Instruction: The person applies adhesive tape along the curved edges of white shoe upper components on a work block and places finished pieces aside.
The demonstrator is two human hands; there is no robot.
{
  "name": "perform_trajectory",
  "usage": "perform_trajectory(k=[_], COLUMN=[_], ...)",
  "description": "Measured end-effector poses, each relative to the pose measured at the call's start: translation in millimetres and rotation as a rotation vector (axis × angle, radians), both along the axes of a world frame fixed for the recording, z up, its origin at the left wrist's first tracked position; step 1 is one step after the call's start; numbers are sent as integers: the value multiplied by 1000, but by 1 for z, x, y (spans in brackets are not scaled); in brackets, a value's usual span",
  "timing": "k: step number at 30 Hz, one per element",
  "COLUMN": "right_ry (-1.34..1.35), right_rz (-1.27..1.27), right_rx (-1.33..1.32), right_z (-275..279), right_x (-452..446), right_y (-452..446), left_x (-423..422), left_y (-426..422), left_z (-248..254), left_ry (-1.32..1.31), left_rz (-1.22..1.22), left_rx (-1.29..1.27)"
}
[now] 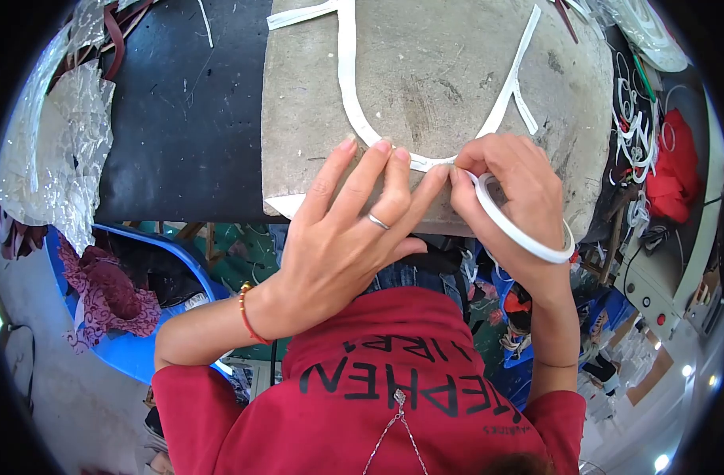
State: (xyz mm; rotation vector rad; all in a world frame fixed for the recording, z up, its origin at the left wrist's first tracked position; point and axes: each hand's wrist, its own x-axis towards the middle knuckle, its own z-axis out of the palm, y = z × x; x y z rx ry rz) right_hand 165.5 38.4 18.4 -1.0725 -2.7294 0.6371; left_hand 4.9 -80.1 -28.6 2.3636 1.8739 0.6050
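Observation:
A white strip [348, 75] lies in a U-shaped curve on a grey, stained board [425, 63], with short side pieces branching near its upper ends. My left hand [334, 226], palm down with fingers spread, rests its fingertips along the bottom of the curve. Close beside its index finger, my right hand [516, 186] pinches the end of a narrow white tape [528, 244] at the strip. The rest of that tape hangs in a coil around my right hand. A white corner piece [285, 206] shows at the board's front left edge.
A black work surface [180, 119] extends left, with crinkled clear plastic [61, 142] on it. Below stands a blue tub [140, 340] holding patterned maroon cloth [113, 297]. White tape scraps [637, 142], red fabric [674, 170] and a machine [655, 289] are at the right.

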Motion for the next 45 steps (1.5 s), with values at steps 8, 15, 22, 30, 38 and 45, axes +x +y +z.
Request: perform_trajectory(k=[8,15,22,30,38,45], right_ry=[-16,207,267,35,176,94], right_rz=[201,35,-103,149,-94,264], right_rx=[186,107,-279,1,-354,53], right_z=[6,-20,2,9,2,-5], right_x=[7,-22,3,-5,24,22], right_y=[29,-22,12,31,69,79], left_x=[0,-8,-9,1,1,35], left_y=[2,-10,-9,-1,0,40], left_z=[0,7,-5,1,9,30], left_ry=[21,-168,-2,130,138,9], left_rz=[-3,36,7,85,73,-53], left_rx=[-5,10,55,39,-22,-189])
